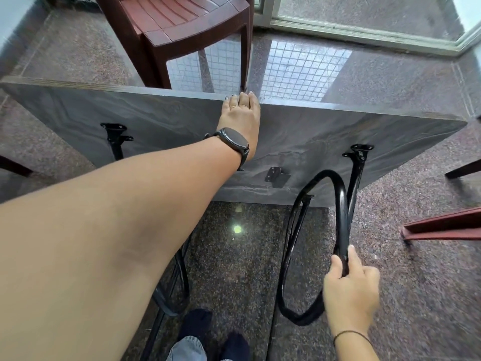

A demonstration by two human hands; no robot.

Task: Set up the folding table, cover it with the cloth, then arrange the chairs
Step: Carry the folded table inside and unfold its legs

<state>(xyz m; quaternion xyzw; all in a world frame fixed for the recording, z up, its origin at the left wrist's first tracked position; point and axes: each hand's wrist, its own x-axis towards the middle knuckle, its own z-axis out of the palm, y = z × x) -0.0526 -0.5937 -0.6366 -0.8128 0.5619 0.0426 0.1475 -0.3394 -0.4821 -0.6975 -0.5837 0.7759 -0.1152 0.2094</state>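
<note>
The folding table's grey top (161,121) stands on edge on the floor, its underside facing me. My left hand (240,110), with a black watch on the wrist, grips the top's upper edge near the middle. My right hand (350,290) is closed around the black looped tube leg (338,204) on the right, which is swung out from the underside. The left black leg (115,142) is largely hidden behind my forearm. A maroon plastic chair (182,24) stands just beyond the table's top edge. No cloth is in view.
Parts of other maroon chairs show at the right (442,227) and far left (13,166) edges. A sliding door track (364,35) runs along the back right. My socked feet (208,332) stand on the polished granite floor below the table.
</note>
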